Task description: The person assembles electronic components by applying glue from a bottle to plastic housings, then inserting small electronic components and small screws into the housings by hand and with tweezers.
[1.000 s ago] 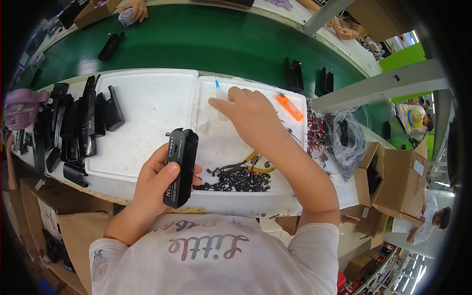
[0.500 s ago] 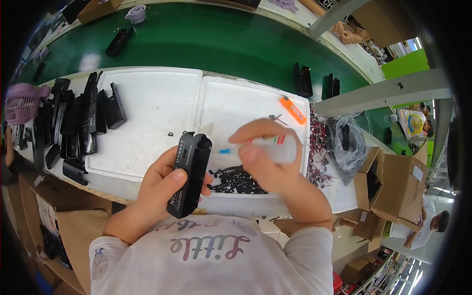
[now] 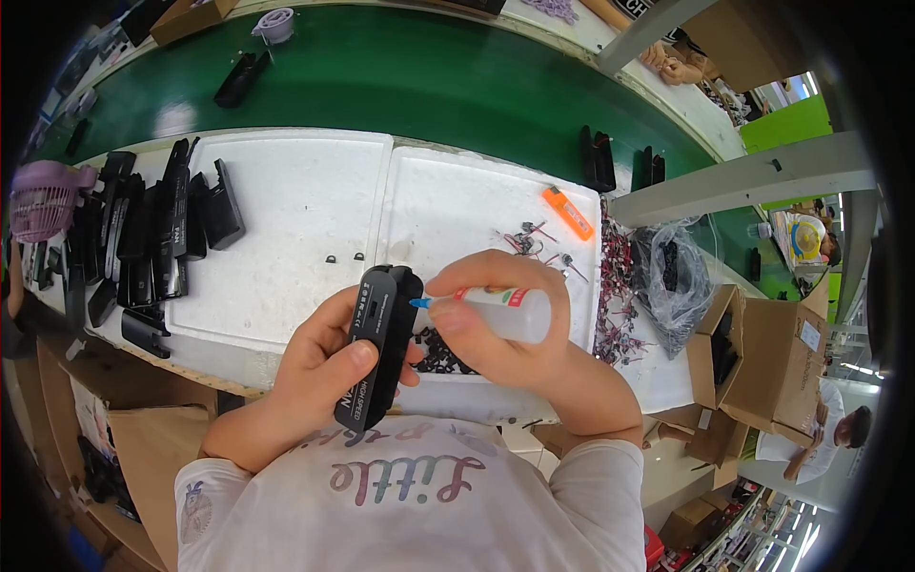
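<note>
at centre, left hand [image 3: 324, 362] clamps a likely light, stiff housing [image 3: 387, 336], best held mid-length; right hand [image 3: 505, 357] clamps a squeezable-looking bottle [image 3: 527, 321].

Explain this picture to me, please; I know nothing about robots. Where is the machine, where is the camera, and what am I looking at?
There is no robot here: these are a person's own bare hands. The camera is the left one of two worn on the head, looking down, so the person's left is on your left. Its wide fisheye lens makes straight edges look bent.

The left hand holds a black case. The right hand holds a bottle, its blue tip at the case's upper end; whether they touch is hard to tell.

Beneath are white trays with small black parts and an orange tool. Other cases are heaped at left; wires and a clear bag lie at right.
</note>
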Available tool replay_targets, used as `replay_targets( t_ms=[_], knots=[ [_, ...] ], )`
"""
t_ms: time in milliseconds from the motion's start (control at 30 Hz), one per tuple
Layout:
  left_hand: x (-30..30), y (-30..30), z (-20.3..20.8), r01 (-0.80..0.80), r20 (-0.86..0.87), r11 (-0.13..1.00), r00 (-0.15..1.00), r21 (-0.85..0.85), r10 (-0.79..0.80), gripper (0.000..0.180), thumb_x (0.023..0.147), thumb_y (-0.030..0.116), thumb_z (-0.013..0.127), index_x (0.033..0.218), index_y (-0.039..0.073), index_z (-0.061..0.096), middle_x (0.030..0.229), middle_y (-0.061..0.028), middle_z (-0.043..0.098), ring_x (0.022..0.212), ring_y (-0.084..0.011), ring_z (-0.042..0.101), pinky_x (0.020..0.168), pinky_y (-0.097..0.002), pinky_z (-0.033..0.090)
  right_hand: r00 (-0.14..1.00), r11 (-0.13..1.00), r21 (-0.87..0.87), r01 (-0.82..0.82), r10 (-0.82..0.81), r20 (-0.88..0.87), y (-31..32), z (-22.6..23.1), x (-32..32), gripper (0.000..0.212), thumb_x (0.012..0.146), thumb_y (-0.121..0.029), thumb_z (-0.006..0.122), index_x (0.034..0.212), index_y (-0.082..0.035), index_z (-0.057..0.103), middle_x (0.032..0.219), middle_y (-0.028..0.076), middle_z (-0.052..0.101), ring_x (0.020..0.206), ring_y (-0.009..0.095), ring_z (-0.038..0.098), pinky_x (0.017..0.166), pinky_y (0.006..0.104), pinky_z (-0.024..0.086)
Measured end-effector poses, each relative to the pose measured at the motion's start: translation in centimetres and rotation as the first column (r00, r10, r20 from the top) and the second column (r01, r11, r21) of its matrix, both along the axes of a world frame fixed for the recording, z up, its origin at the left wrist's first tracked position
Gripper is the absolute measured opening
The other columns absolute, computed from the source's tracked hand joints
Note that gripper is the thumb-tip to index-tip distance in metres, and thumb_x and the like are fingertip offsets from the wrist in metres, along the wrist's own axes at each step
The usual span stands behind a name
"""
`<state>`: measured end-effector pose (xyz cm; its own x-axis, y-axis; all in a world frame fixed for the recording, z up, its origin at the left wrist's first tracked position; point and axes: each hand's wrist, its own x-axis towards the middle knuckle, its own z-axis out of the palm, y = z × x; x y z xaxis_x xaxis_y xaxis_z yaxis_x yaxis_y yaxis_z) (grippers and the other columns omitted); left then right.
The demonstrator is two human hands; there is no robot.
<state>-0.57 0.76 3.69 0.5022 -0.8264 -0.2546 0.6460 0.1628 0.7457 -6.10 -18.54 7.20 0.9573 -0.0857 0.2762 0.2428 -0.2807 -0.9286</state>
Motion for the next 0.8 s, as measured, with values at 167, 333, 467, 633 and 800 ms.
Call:
replay_targets(
  t_ms=[167, 333, 467, 633, 800],
  knots=[
    [0.0, 0.0, 0.1, 0.003, 0.002, 1.0, 1.0, 0.007, -0.003, 0.055, 0.086, 0.029, 0.057, 0.128, 0.002, 0.036, 0.099, -0.0173, 0.06, 0.084, -0.0221, 0.063, 0.073, -0.032, 0.05, 0.999, 1.0, -0.031, -0.006, 0.008, 0.049, -0.1, -0.2, 0.1, 0.015, 0.076, -0.01, 0.065, 0.084, 0.002, 0.063, 0.075, 0.008, 0.064, 0.062, 0.011, 0.059, 0.055, 0.0217, 0.044],
    [-0.1, -0.2, 0.1, -0.027, 0.013, 1.0, 1.0, 0.01, 0.027, 0.053, 0.086, 0.029, 0.056, 0.127, 0.002, 0.037, 0.099, -0.0177, 0.06, 0.083, -0.0221, 0.063, 0.073, -0.0322, 0.05, 1.0, 0.998, -0.05, -0.028, 0.028, -0.013, 0.0, 0.1, 0.0, 0.014, 0.076, -0.011, 0.066, 0.084, 0.001, 0.063, 0.076, 0.009, 0.064, 0.064, 0.011, 0.059, 0.057, 0.022, 0.044],
    [0.1, 0.0, 0.2, -0.013, 0.024, 0.999, 1.0, 0.03, 0.013, 0.051, 0.087, 0.03, 0.054, 0.126, 0.002, 0.038, 0.098, -0.018, 0.06, 0.082, -0.0218, 0.063, 0.071, -0.0316, 0.05, 0.998, 1.0, 0.022, 0.013, -0.011, -0.067, -0.4, 0.2, 0.3, 0.014, 0.075, -0.01, 0.066, 0.083, 0.001, 0.062, 0.077, 0.009, 0.063, 0.068, 0.011, 0.058, 0.06, 0.0225, 0.044],
    [0.6, -0.2, 0.1, 0.012, -0.103, 0.997, 0.995, 0.071, -0.005, 0.046, 0.089, 0.033, 0.048, 0.121, 0.0, 0.043, 0.094, -0.0186, 0.061, 0.076, -0.0227, 0.063, 0.067, -0.0302, 0.05, 0.959, 0.699, -0.656, 0.283, -0.201, 0.2, -4.2, -4.5, 5.0, 0.023, 0.075, 0.0, 0.062, 0.097, -0.006, 0.061, 0.088, 0.01, 0.061, 0.077, 0.023, 0.059, 0.066, 0.0287, 0.047],
    [1.0, -0.5, -0.6, 0.082, -0.223, 0.993, 0.973, 0.085, -0.061, 0.046, 0.088, 0.035, 0.047, 0.117, -0.001, 0.046, 0.089, -0.0192, 0.062, 0.069, -0.0242, 0.063, 0.063, -0.0301, 0.051, 0.99, 0.515, -0.851, 0.103, -0.135, 0.038, -6.7, -7.1, 6.6, 0.031, 0.075, 0.003, 0.058, 0.104, -0.009, 0.059, 0.095, 0.011, 0.057, 0.089, 0.026, 0.055, 0.076, 0.0318, 0.045]
  ],
)
